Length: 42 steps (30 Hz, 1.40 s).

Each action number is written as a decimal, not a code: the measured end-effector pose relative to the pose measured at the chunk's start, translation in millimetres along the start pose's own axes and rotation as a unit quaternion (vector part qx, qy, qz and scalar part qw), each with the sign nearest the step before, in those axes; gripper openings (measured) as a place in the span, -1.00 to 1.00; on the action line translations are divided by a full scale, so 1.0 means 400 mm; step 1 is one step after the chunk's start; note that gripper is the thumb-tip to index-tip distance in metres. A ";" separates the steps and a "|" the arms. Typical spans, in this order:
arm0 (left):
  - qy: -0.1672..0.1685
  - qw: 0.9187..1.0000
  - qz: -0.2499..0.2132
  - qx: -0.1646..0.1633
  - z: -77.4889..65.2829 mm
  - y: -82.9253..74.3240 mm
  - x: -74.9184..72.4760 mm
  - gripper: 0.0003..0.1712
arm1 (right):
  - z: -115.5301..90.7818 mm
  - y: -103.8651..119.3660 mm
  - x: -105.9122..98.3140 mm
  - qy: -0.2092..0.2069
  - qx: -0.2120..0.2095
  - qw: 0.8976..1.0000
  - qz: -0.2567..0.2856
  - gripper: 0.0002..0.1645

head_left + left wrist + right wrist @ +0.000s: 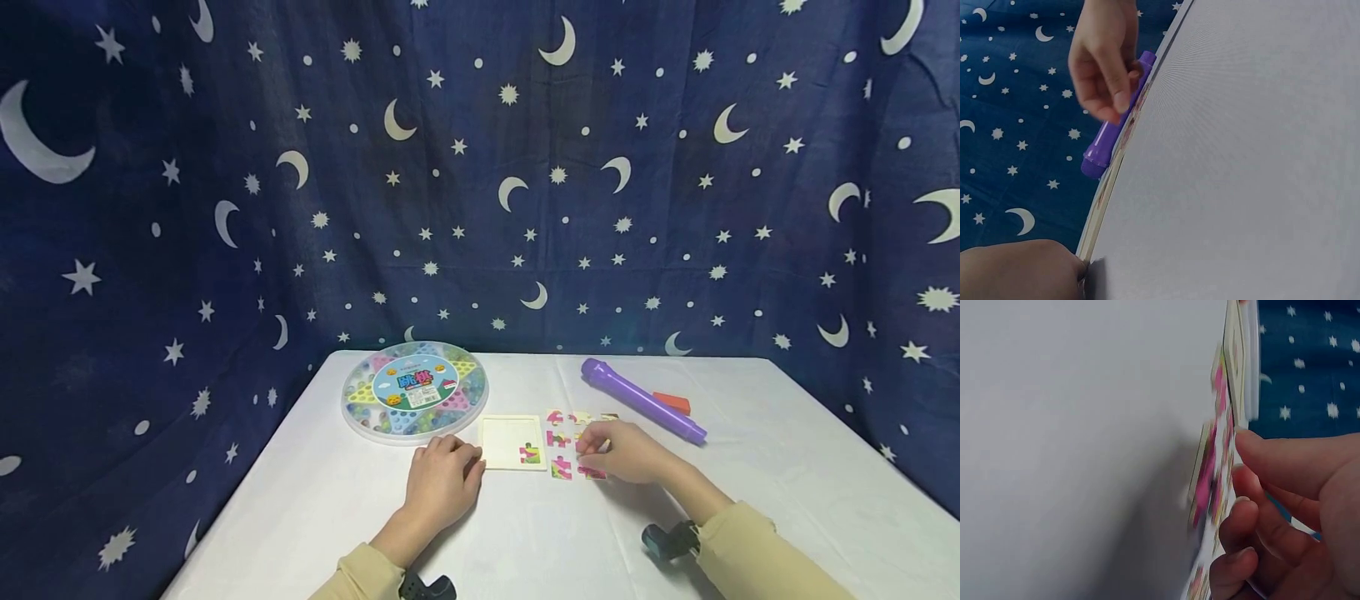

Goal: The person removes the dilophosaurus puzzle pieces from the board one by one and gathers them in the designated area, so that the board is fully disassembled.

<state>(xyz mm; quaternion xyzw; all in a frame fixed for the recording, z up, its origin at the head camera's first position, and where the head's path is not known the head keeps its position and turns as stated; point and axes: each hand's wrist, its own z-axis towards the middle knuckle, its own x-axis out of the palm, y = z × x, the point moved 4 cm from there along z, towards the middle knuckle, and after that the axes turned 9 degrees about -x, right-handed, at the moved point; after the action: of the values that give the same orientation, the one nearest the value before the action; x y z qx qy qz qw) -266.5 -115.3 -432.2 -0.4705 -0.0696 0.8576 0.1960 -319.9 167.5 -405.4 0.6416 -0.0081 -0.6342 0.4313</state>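
Observation:
A cream square puzzle frame (512, 417) lies on the table with one green and pink jigsaw piece (529, 454) in its lower right corner. At its left edge rests my left hand (444, 483), its fingertips touching the rim. Several loose pink and green pieces (561, 468) lie in rows to the right of the frame. My right hand (630, 452) hovers over these pieces with bent fingers. In the right wrist view, the thumb (1272, 453) and forefinger are apart, and no piece shows between them. Part of the rows is hidden under this hand.
Behind the left hand lies a round Chinese checkers box (415, 392) with marbles under its clear lid. A purple stick-shaped thing (643, 400) and a red block (671, 403) lie beyond the right hand. A starry blue curtain (525, 167) hangs at the table's back.

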 end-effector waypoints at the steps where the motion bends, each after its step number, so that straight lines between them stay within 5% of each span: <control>1: -0.001 1.000 -0.001 0.001 -0.001 0.000 0.000 -0.84 | 0.009 0.010 0.007 0.002 -0.007 1.000 -0.006 -0.83; 14: -0.011 1.000 0.003 0.010 -0.005 0.005 0.000 -0.85 | 0.106 0.094 0.086 0.017 -0.065 0.997 -0.036 -0.70; 30: -0.005 1.000 0.002 0.002 -0.003 0.003 0.004 -0.84 | 0.123 0.090 0.100 0.011 -0.041 0.998 -0.041 -0.73; 42: -0.006 1.000 0.006 0.002 -0.001 0.003 0.003 -0.84 | 0.117 0.088 0.099 -0.018 -0.021 0.999 0.022 -0.79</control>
<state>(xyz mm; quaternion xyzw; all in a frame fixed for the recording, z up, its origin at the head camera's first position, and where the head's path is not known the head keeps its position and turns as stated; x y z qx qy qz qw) -267.2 -115.9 -433.7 -0.4654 -0.0660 0.8617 0.1911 -331.6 97.8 -409.2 0.6207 -0.0170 -0.6359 0.4583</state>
